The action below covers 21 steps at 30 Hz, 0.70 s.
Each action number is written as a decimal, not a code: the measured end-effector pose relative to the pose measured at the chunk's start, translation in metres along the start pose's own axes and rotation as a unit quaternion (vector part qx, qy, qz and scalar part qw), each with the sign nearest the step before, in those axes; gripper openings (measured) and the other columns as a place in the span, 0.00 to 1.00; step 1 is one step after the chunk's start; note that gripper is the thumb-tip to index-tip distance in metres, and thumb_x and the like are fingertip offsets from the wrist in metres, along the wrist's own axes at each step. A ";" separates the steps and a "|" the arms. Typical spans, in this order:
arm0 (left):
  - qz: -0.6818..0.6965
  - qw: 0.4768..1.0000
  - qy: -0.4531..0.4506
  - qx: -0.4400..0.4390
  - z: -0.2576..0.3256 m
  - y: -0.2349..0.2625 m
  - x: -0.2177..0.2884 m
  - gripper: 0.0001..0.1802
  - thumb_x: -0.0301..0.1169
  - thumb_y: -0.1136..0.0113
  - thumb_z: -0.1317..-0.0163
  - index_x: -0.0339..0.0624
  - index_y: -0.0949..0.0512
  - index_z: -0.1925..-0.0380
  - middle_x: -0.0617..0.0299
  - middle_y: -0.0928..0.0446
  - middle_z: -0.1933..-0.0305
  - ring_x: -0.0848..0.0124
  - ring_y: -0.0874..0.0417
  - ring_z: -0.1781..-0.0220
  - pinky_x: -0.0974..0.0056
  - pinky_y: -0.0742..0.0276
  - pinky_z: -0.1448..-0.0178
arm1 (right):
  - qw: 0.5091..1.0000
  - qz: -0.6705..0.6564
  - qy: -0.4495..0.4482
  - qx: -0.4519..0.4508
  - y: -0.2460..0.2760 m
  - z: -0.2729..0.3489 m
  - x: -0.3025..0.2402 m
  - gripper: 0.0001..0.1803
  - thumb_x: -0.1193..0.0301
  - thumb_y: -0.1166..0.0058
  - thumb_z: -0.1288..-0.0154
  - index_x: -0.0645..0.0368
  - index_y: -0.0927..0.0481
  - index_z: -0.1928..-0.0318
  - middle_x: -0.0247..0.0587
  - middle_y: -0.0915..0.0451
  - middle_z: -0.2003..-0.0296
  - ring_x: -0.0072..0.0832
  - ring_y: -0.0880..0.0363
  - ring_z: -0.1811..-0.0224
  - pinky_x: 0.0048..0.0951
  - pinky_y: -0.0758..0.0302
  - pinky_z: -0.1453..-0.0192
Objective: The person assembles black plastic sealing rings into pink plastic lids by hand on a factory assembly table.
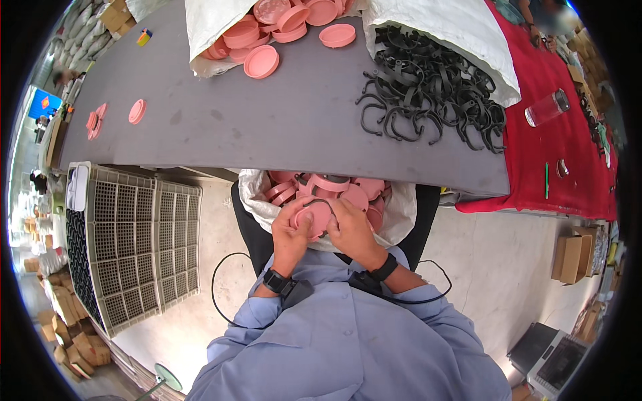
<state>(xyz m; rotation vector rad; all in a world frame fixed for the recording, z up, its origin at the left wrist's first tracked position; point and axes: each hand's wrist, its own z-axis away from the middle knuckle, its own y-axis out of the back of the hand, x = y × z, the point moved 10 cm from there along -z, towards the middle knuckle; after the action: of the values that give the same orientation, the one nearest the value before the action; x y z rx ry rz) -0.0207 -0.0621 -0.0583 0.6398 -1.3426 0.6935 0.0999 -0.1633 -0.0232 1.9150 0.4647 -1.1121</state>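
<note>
Both hands, left hand [292,230] and right hand [349,227], close around a pink plastic lid [314,217] with a black strap [324,202] over the white sack [251,190] in the lap; it looks light, stiff, best pinched at the rim; grey table [267,127] edge crowds above, black strap pile [428,93] beyond.

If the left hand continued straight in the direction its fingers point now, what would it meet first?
The left hand points up and slightly right, already touching the pink lid. Beyond it, probably the pink lids in the white bag, then the grey table's edge; depth is unclear.
</note>
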 end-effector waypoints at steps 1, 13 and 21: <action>-0.025 0.999 -0.024 0.010 -0.001 0.002 0.003 0.18 0.20 0.39 0.31 0.35 0.17 0.42 0.56 0.17 0.40 0.68 0.18 0.37 0.63 0.23 0.32 | 1.000 0.028 -0.005 0.007 0.003 0.000 -0.006 0.18 0.80 0.45 0.39 0.66 0.21 0.47 0.59 0.19 0.58 0.59 0.18 0.56 0.52 0.22 0.54; 0.296 0.937 0.157 -0.099 -0.010 -0.013 -0.035 0.32 0.25 0.49 0.28 0.45 0.34 0.23 0.58 0.29 0.25 0.68 0.22 0.33 0.61 0.22 0.32 | 0.983 0.091 0.131 -0.090 -0.008 -0.002 -0.059 0.37 0.72 0.34 0.37 0.64 0.30 0.29 0.55 0.29 0.32 0.49 0.27 0.32 0.45 0.28 0.33; 0.159 0.942 0.268 -0.121 -0.010 -0.004 -0.052 0.36 0.33 0.44 0.26 0.47 0.40 0.19 0.58 0.27 0.27 0.66 0.20 0.34 0.57 0.20 0.36 | 0.940 0.243 0.197 -0.133 -0.052 -0.005 -0.001 0.37 0.73 0.45 0.33 0.63 0.35 0.24 0.56 0.38 0.22 0.50 0.36 0.22 0.55 0.39 0.23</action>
<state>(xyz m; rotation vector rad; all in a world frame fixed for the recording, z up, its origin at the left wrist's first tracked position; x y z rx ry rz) -0.0155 -0.0613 -0.1109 0.0174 -1.0004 0.8698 0.0673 -0.1292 -0.0464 1.8669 0.3075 -0.3261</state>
